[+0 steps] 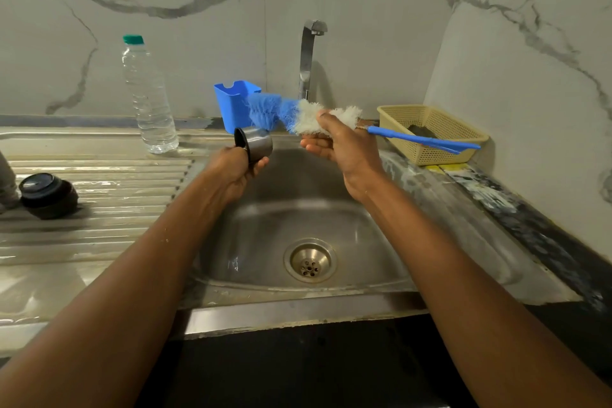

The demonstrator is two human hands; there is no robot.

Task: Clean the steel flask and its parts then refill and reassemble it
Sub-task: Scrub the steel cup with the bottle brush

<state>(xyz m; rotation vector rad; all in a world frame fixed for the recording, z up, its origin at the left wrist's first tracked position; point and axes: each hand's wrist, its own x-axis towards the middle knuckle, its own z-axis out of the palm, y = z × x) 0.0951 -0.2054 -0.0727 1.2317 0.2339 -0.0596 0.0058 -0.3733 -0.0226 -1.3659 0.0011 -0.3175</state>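
Left hand (235,169): fingers curled round the steel cup (260,144), holding it over the back edge of the sink.
Steel cup: on its side in the left hand, black end turned left, steel wall turned toward the right hand.
Right hand (344,149): closed round the white bristles of the bottle brush (275,111), just right of the left hand and a little higher.
Bottle brush: runs across both hands. The blue bristle tip is over the cup (whether it touches I cannot tell), and the blue handle sticks out past the right hand to the right.
Sink (381,235): steel basin below both hands, with the drain (309,260) under the gap between the forearms.
Tap (308,56): behind the hands, rising above the brush.
Blue holder (231,103): just behind the left hand, behind the brush tip.
Basket (463,129): beige, right of the right hand, under the end of the handle, with something dark inside.
Plastic bottle (149,99): upright, green cap, behind and left of the left hand.
Black lid (48,194): on the ribbed drainboard (106,182), well left of the left hand, beside a grey thing cut off by the frame edge.
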